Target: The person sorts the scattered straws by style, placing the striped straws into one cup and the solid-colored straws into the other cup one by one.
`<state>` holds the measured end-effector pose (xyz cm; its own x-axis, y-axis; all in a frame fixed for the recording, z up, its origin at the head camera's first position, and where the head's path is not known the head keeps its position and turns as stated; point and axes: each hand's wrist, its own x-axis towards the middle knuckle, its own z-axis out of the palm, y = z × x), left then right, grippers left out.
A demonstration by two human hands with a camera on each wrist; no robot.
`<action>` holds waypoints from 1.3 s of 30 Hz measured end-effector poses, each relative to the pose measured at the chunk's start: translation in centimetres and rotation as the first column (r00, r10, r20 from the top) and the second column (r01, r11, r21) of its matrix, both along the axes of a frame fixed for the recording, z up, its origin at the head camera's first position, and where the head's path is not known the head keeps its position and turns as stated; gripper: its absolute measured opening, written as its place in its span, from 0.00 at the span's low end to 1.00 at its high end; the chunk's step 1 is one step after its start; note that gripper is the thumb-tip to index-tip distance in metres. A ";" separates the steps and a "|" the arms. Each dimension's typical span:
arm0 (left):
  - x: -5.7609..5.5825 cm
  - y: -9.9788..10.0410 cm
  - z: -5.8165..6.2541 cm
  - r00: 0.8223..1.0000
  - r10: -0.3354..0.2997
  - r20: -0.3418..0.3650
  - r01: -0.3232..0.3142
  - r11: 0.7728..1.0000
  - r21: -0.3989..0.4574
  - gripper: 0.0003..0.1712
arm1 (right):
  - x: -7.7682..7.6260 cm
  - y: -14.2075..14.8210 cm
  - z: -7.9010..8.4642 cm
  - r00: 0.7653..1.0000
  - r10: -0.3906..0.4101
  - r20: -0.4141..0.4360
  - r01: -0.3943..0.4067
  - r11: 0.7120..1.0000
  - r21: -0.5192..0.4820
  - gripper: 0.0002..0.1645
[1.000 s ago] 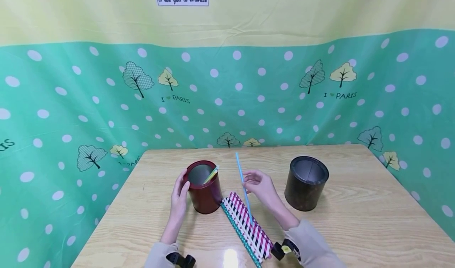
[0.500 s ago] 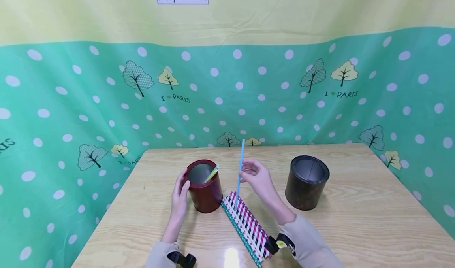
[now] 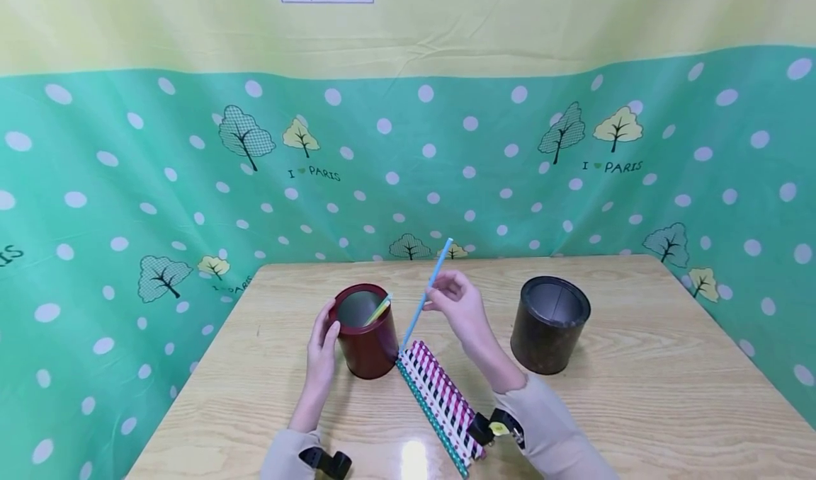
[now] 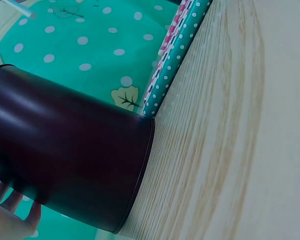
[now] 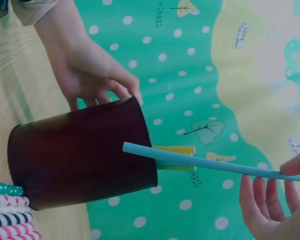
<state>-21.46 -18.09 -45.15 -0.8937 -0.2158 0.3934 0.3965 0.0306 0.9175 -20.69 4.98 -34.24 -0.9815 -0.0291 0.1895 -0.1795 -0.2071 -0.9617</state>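
Observation:
My left hand [image 3: 321, 360] holds the dark red canister [image 3: 370, 356] at its left side, with the thumb near the rim. A few straws [image 3: 380, 311], yellow and green among them, lean inside it and poke out over the rim. My right hand [image 3: 464, 312] pinches a plain blue straw [image 3: 418, 316] around its middle. The blue straw slants, its lower end just right of the canister. In the right wrist view the straw [image 5: 205, 164] passes in front of the canister [image 5: 85, 155]. Patterned straws [image 3: 440, 406], striped and dotted, lie in a row, one end beside the canister's base.
A black canister [image 3: 548, 338] stands upright on the right of the wooden table [image 3: 650, 367]; its top is uncovered. A green and yellow dotted cloth [image 3: 459, 154] hangs behind the table's back edge.
My right hand has risen and shifted slightly left with the blue straw. The straw's lower end has swung from over the patterned straws to beside the red canister. My left hand stays in place.

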 end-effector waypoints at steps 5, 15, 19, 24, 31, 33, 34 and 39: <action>0.0 0.0 -0.1 1.000 -0.007 0.000 0.007 1.000 -0.003 0.23 | -1.5 0.0 -2.1 0.988 0.035 -0.149 -0.047 0.995 -0.083 0.14; 0.0 0.1 0.0 1.000 -0.003 0.010 0.002 1.000 0.016 0.23 | 0.1 -0.9 0.6 0.980 0.013 -0.200 -0.028 0.997 -0.071 0.12; 0.0 0.2 0.1 1.000 -0.002 0.016 0.001 1.000 0.026 0.23 | 0.7 -1.2 1.6 0.986 0.010 -0.164 -0.023 0.997 -0.075 0.12; 0.0 0.2 0.2 1.000 0.001 0.014 -0.001 1.000 0.023 0.23 | 0.6 -1.6 1.7 0.983 0.001 -0.181 -0.016 0.996 -0.083 0.11; -0.1 0.2 0.2 1.000 -0.006 0.007 0.006 1.000 0.012 0.22 | 0.2 -2.3 1.3 0.967 0.007 -0.254 -0.023 0.998 -0.063 0.12; -0.1 0.2 0.2 1.000 -0.009 0.014 0.008 1.000 0.015 0.22 | 0.2 -2.5 1.2 0.968 0.011 -0.253 -0.027 0.998 -0.059 0.12; 0.0 0.2 0.3 1.000 -0.010 0.017 0.010 1.000 0.017 0.22 | 0.2 -2.6 1.1 0.969 0.012 -0.248 -0.026 0.998 -0.054 0.12; 0.5 0.4 1.0 1.000 0.006 0.029 -0.007 1.000 0.017 0.22 | 0.1 -3.1 0.7 0.975 0.028 -0.219 -0.033 0.999 -0.019 0.13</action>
<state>-20.97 -17.70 -44.12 -0.9033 -0.2280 0.3633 0.3694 0.0170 0.9291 -20.63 1.85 -33.56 -0.9150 -0.0521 0.4000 -0.3778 -0.2369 -0.8951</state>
